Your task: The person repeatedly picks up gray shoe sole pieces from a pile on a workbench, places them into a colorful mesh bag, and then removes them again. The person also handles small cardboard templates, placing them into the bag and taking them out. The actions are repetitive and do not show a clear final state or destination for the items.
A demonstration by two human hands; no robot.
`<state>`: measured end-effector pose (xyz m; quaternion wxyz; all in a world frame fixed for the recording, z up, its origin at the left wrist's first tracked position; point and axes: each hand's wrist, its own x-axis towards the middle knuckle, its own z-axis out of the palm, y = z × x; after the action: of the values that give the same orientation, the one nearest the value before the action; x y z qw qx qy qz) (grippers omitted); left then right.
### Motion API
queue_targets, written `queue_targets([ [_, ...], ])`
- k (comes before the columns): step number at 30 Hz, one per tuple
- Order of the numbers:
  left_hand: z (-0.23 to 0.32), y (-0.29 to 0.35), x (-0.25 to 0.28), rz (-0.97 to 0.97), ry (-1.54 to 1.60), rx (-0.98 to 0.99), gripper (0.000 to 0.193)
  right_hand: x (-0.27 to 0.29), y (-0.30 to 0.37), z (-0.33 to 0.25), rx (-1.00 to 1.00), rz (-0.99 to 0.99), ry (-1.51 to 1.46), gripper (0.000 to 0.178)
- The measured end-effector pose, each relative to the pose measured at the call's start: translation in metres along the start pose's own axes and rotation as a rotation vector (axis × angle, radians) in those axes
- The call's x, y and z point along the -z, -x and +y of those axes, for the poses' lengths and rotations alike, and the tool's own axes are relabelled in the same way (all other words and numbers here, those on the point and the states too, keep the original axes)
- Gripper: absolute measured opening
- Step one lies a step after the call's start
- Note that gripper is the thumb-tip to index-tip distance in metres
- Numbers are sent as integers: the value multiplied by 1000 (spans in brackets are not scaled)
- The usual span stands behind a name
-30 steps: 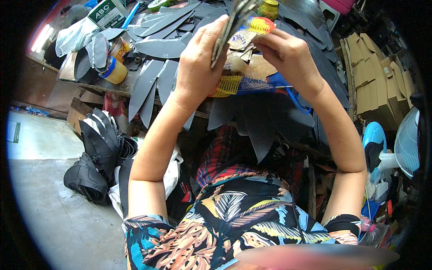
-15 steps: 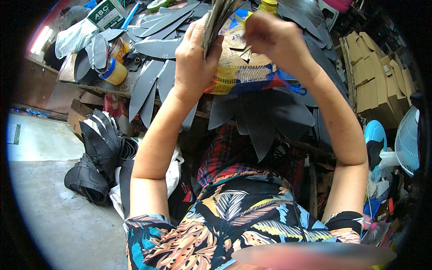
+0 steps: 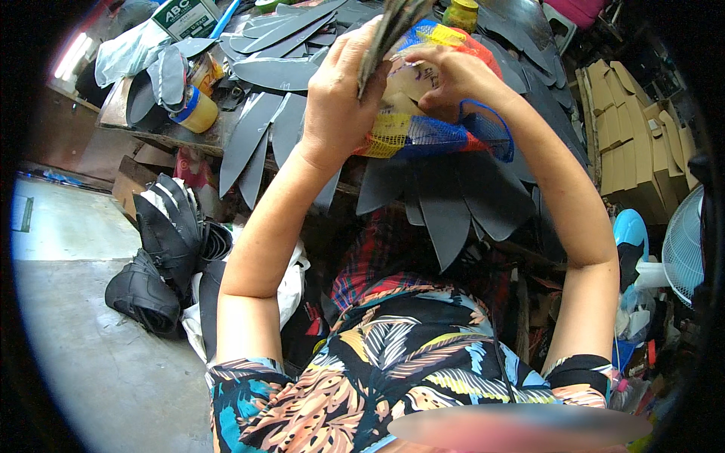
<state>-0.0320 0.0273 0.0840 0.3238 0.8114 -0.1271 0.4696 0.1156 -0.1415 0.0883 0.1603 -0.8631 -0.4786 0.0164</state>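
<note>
Left hand [image 3: 336, 94] clamped on a stack of thin pieces [image 3: 391, 41], left of the mesh bag [image 3: 442, 137], long axis slanting up and rightward; right hand [image 3: 457, 79], apart from the left, curled over the bag, nearer its tan pieces [image 3: 402, 103]; whether it pinches any, I can't tell; dark cut pieces [image 3: 273, 74] left of the bag; jar [image 3: 461, 15] beyond it.

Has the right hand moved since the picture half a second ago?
Yes: the bare right hand has moved away from the round yellow-lidded jar, toward the person's body.
</note>
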Motion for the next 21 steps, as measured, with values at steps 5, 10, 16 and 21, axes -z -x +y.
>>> queue_targets([
  [5,2,-3,-11,-106,-106,-143,55,18,2,1,-288,99,-983,29],
  [10,-1,-5,-19,-96,-107,-110,58,18,-6,-31,-156,221,-1596,16],
  [16,-21,-2,-11,-42,-72,70,35,20,-17,-23,76,247,-1309,40],
  [21,-19,4,-17,48,-54,5,36,-10,-19,27,-55,129,-95,40],
])
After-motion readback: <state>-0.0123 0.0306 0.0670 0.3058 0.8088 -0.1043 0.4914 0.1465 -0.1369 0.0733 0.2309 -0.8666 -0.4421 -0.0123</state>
